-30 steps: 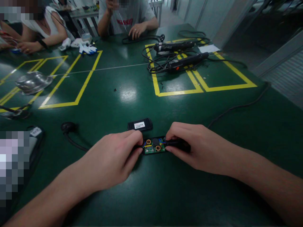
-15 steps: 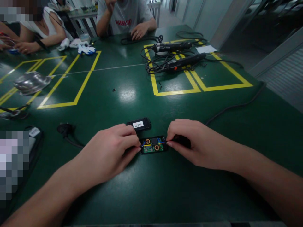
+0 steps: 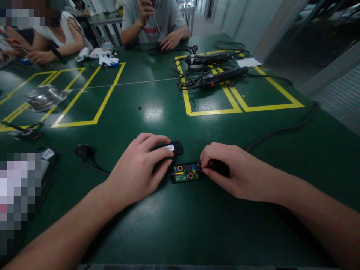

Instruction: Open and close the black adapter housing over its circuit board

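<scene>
Green desk [image 3: 180, 232] carries an open case [image 3: 185, 182], set nearer the near edge than the far one. Its circuit board [image 3: 182, 178] lies bare, with wires [image 3: 198, 170] seemingly joined already; the case remains uncovered. The lid [image 3: 177, 147] sits just beyond it, toward the far edge. The left hand [image 3: 137, 168] is over the lid, thumb and forefinger apart, though contact is hard to make out. The right hand [image 3: 239, 174] has its fingers clamped on a black cord [image 3: 221, 168] at the case's right end.

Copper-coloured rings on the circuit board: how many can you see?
2: one ring toward the upper left of the circuit board, the other ring toward its lower right; others may be hidden at its ends.
</scene>
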Motion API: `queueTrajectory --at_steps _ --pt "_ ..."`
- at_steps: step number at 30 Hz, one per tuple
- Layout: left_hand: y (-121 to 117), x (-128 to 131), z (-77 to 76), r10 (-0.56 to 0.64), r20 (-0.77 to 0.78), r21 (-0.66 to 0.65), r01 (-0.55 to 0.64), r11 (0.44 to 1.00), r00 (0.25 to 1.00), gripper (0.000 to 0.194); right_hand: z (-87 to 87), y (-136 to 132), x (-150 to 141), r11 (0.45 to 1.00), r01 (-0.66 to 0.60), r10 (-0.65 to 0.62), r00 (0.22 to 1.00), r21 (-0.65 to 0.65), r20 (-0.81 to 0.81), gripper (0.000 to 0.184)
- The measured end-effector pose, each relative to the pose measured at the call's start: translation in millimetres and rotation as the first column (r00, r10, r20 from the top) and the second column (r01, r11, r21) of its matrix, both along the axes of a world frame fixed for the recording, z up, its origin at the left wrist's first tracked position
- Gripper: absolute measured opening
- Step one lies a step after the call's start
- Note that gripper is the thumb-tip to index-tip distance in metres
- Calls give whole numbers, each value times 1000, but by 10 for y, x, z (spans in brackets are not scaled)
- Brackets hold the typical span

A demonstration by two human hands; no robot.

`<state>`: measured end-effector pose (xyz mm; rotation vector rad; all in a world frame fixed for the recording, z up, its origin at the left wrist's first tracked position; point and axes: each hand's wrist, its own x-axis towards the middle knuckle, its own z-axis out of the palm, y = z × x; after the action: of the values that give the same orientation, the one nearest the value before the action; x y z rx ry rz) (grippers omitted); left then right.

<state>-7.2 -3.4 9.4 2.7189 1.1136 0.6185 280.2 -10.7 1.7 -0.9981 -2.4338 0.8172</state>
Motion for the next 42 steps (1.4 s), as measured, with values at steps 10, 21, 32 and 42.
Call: queueTrajectory --at_steps 10,21,32,42 --pt "-40 49 -17 -38 135 -82 49 995 990 37 -89 -62 -31 995 97 -96 993 11 -73 69" --pt "-104 106 -63 -189 56 -151 196 969 980 37 -103 -14 -47 999 32 -31 998 24 -49 20" --pt "-94 134 -65 -178 91 -198 193 961 980 38 -98 27 -20 992 1 1 1000 127 -12 18" --pt "-4 122 -160 161 134 -225 -128 966 978 10 -116 17 13 988 114 -119 992 101 44 19"
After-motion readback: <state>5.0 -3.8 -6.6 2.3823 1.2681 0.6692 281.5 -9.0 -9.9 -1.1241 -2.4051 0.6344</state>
